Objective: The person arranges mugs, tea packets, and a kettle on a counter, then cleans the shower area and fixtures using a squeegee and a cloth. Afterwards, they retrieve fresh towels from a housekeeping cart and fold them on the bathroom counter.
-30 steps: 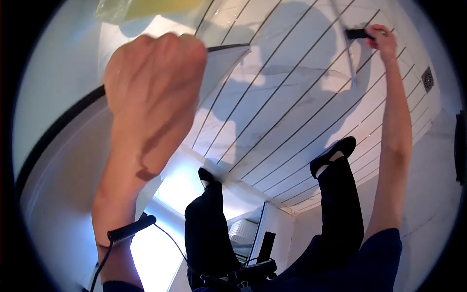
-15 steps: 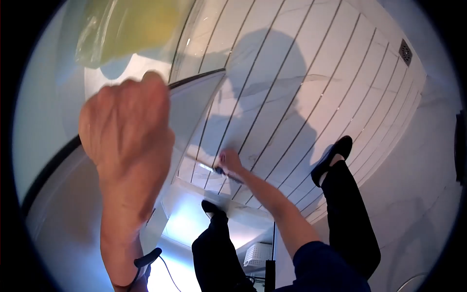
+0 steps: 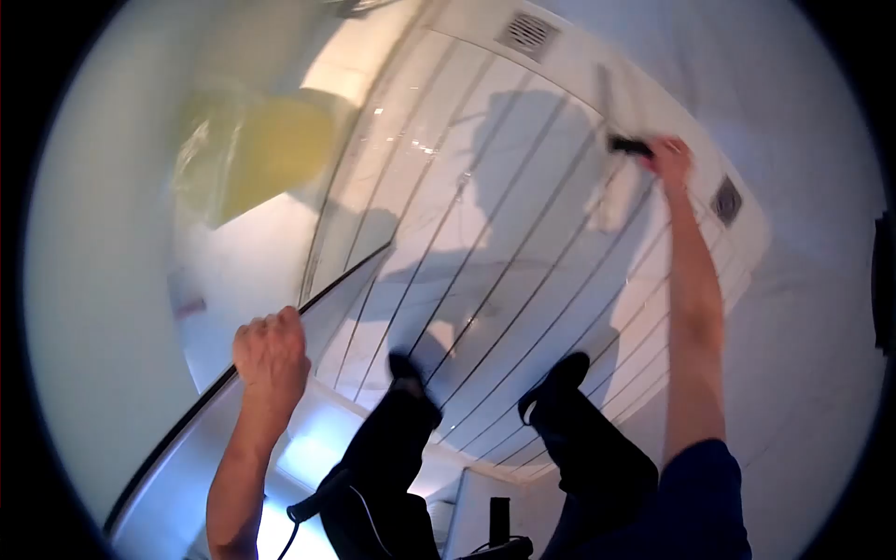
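My left hand (image 3: 271, 355) is closed over the dark top edge of a glass panel (image 3: 196, 425) at the left. Out at the upper right, my right hand (image 3: 669, 159) is wrapped round the black handle of what looks like a squeegee (image 3: 627, 146). Motion blurs its wide, pale blade, so I cannot tell whether it touches the floor. Beneath it lies a white marbled floor (image 3: 523, 243) with dark parallel grooves. My two feet in black shoes (image 3: 560, 378) stand on this floor.
A square drain grate (image 3: 529, 34) sits at the far edge, and another drain grate (image 3: 726, 201) lies right of my right hand. Something yellow in clear plastic (image 3: 271, 149) shows through the glass at upper left. A marbled wall (image 3: 803, 308) rises at the right.
My right hand has swung with the squeegee from near my left foot to the far right of the floor. My left hand appears farther from the camera, and the view has shifted.
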The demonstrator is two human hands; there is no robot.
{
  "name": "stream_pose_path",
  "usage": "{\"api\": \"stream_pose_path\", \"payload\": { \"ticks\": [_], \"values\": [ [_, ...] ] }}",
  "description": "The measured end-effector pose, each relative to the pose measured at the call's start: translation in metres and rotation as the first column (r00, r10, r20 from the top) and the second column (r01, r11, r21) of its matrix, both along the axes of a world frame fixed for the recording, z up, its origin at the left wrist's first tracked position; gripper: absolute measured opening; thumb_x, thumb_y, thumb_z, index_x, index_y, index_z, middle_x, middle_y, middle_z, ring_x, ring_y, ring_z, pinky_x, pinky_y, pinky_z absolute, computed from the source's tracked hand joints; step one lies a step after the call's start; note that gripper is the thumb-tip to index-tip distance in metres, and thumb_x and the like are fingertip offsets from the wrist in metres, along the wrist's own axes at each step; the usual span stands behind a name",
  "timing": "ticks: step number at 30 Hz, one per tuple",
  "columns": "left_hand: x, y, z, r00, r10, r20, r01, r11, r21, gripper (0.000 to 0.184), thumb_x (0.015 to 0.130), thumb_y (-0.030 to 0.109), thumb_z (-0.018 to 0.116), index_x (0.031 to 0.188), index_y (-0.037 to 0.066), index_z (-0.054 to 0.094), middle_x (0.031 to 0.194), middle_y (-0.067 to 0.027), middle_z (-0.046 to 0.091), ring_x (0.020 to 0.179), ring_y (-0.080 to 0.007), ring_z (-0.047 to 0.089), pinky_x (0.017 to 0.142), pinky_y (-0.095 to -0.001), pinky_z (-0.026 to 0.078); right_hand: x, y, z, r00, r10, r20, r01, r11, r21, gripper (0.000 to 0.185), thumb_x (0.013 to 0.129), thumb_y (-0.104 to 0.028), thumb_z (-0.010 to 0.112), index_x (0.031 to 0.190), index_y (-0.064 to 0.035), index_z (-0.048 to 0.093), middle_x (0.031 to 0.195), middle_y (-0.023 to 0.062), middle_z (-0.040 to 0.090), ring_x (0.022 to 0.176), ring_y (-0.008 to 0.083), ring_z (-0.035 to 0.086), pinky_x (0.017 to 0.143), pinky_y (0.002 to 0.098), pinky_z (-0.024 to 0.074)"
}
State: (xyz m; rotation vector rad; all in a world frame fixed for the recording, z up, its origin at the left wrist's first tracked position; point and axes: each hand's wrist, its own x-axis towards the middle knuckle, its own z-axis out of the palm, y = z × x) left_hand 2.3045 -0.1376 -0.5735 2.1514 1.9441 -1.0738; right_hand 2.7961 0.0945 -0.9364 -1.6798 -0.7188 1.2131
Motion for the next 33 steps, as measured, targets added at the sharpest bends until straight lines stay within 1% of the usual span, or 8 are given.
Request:
{"api": "stream_pose_path", "payload": {
  "ticks": [6, 12, 16, 21, 22, 24, 26, 33],
  "values": [
    [0.009, 0.001, 0.011, 0.987, -0.154, -0.042, 0.157, 0.985, 0.071, 0.011, 0.065, 0.008, 0.057, 0.074, 0.002, 0.055, 0.060, -0.0058, 0.054, 0.059, -0.0185, 0.055, 0.054, -0.0310, 0.041, -0.018, 0.018, 0.088, 0.735, 0.532, 0.419, -0.560, 0.826, -0.066, 0.011, 0.076, -0.005, 0.069, 0.078, -0.0036, 0.059, 0.071, 0.0025, 0.059, 0.055, 0.0102, 0.055, 0.043, 0.0225, 0.0442],
    [0.031, -0.012, 0.014, 0.990, -0.135, -0.044, 0.138, 0.986, 0.092, 0.018, 0.060, 0.010, 0.057, 0.073, -0.003, 0.056, 0.058, -0.0069, 0.047, 0.056, -0.0172, 0.045, 0.050, -0.0306, 0.031, -0.350, -0.051, 0.080, 0.105, 0.891, 0.441, -0.963, -0.019, 0.269, 0.013, 0.064, -0.016, 0.059, 0.063, -0.0036, 0.056, 0.063, 0.0133, 0.056, 0.065, 0.0328, 0.055, 0.059, 0.0435, 0.0433],
    [0.041, -0.020, 0.017, 0.988, -0.153, -0.035, 0.155, 0.985, 0.079, 0.021, 0.059, 0.011, 0.056, 0.073, -0.004, 0.055, 0.057, -0.0058, 0.043, 0.054, -0.0163, 0.041, 0.049, -0.0304, 0.027, -0.528, -0.154, 0.014, 0.016, 0.855, 0.518, -0.977, -0.096, 0.189, 0.006, 0.056, -0.010, 0.063, 0.057, -0.0043, 0.060, 0.052, 0.0143, 0.056, 0.051, 0.0289, 0.058, 0.048, 0.0417, 0.0449],
    [0.050, -0.033, 0.014, 0.985, -0.158, -0.069, 0.164, 0.983, 0.082, 0.025, 0.058, 0.009, 0.056, 0.078, -0.006, 0.057, 0.059, -0.0085, 0.047, 0.054, -0.0179, 0.043, 0.049, -0.0311, 0.029, -0.462, -0.042, -0.026, 0.118, 0.834, 0.538, -0.987, 0.042, 0.152, 0.009, 0.054, -0.015, 0.066, 0.062, -0.0115, 0.062, 0.066, 0.0079, 0.062, 0.065, 0.0256, 0.061, 0.062, 0.0373, 0.0502],
    [0.051, -0.035, 0.014, 0.986, -0.145, -0.079, 0.151, 0.986, 0.071, 0.027, 0.058, 0.009, 0.057, 0.080, -0.006, 0.057, 0.061, -0.0078, 0.047, 0.055, -0.0175, 0.044, 0.050, -0.0307, 0.029, -0.427, 0.010, -0.035, -0.331, 0.322, 0.887, -0.940, -0.200, -0.278, 0.013, 0.052, -0.014, 0.070, 0.061, -0.0123, 0.061, 0.072, 0.0043, 0.063, 0.075, 0.0222, 0.062, 0.069, 0.0351, 0.0502],
    [0.051, -0.034, 0.014, 0.985, -0.151, -0.084, 0.159, 0.982, 0.100, 0.027, 0.058, 0.010, 0.057, 0.080, -0.006, 0.058, 0.060, -0.0078, 0.047, 0.055, -0.0175, 0.045, 0.049, -0.0308, 0.029, -0.321, 0.104, -0.035, 0.173, 0.827, 0.535, -0.961, 0.262, -0.093, 0.017, 0.061, -0.018, 0.071, 0.073, -0.0101, 0.062, 0.071, 0.0047, 0.061, 0.064, 0.0184, 0.059, 0.054, 0.0301, 0.0481],
    [0.050, -0.040, 0.009, 0.986, -0.141, -0.086, 0.145, 0.988, 0.048, 0.029, 0.058, 0.013, 0.056, 0.078, -0.007, 0.058, 0.058, -0.0093, 0.049, 0.054, -0.0185, 0.047, 0.048, -0.0312, 0.029, -0.221, 0.160, -0.012, 0.750, 0.657, 0.079, -0.650, 0.753, -0.102, 0.023, 0.070, -0.022, 0.073, 0.085, -0.0078, 0.063, 0.071, 0.0050, 0.058, 0.053, 0.0146, 0.057, 0.039, 0.0250, 0.0461],
    [0.043, -0.022, 0.029, 0.963, -0.262, -0.062, 0.260, 0.965, -0.038, 0.030, 0.057, 0.013, 0.057, 0.077, -0.009, 0.058, 0.056, -0.0167, 0.052, 0.051, -0.0232, 0.050, 0.045, -0.0331, 0.031, -0.069, 0.204, 0.029, 0.728, 0.484, 0.487, -0.528, 0.848, -0.053, 0.027, 0.078, -0.025, 0.069, 0.086, -0.0027, 0.056, 0.063, 0.0057, 0.055, 0.039, 0.0116, 0.049, 0.033, 0.0252, 0.0415]
  ]
}}
